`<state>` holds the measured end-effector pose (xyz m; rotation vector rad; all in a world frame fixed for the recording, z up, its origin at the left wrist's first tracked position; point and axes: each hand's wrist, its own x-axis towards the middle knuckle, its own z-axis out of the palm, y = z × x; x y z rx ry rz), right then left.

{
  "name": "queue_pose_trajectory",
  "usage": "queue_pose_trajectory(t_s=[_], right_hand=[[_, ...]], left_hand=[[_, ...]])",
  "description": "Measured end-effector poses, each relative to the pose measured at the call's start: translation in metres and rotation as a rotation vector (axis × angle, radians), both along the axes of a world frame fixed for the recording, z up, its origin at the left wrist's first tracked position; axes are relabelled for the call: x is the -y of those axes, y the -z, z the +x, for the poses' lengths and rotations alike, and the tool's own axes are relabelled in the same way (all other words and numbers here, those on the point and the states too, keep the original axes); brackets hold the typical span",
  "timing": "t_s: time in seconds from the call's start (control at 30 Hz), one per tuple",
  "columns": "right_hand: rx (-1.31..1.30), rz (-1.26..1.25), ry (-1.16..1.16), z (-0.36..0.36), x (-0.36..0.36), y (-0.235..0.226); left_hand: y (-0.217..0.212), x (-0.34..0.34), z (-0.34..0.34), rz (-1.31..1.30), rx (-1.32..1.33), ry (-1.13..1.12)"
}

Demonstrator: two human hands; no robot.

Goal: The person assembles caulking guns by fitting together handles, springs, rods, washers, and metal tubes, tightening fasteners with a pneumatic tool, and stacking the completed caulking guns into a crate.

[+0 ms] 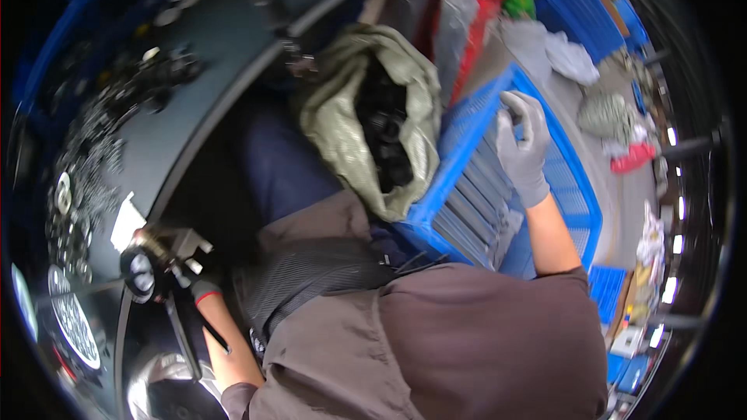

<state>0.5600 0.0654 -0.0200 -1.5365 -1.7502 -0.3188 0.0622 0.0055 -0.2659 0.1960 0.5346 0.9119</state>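
My right hand [525,144], in a pale grey glove, is raised over a blue plastic crate [585,194]. Its fingers are curved, with a gap between thumb and forefinger, and nothing shows in it. Long grey bars or strips [471,214] lie side by side in the crate. My left hand [201,288], in a dark glove with a red cuff edge, is at the bench edge beside a metal fixture [167,257] with a round part and a lever. The fixture hides its fingers, so its grip cannot be made out.
An open olive woven sack [342,109] holding black parts [381,128] stands between bench and crate. Many small metal parts [105,148] cover the dark bench [175,113]. More blue crates [580,15], plastic bags [556,50] and a red bundle [634,158] are at the right.
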Motion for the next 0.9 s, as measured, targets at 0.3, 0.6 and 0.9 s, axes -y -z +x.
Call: queue_pose_trajectory(t_s=[0.3, 0.6, 0.9], right_hand=[[-0.247, -1.130, 0.516, 0.185, 0.170, 0.228], [-0.060, -1.423, 0.527, 0.151, 0.155, 0.294], [-0.972, -0.404, 0.663, 0.211, 0.152, 0.212]], left_hand=[[0.017, 0.020, -0.187, -0.015, -0.164, 0.008], [-0.026, 0.050, -0.274, 0.139, -0.323, -0.313], [-0.154, 0.026, -0.082, -0.021, -0.909, -0.953]])
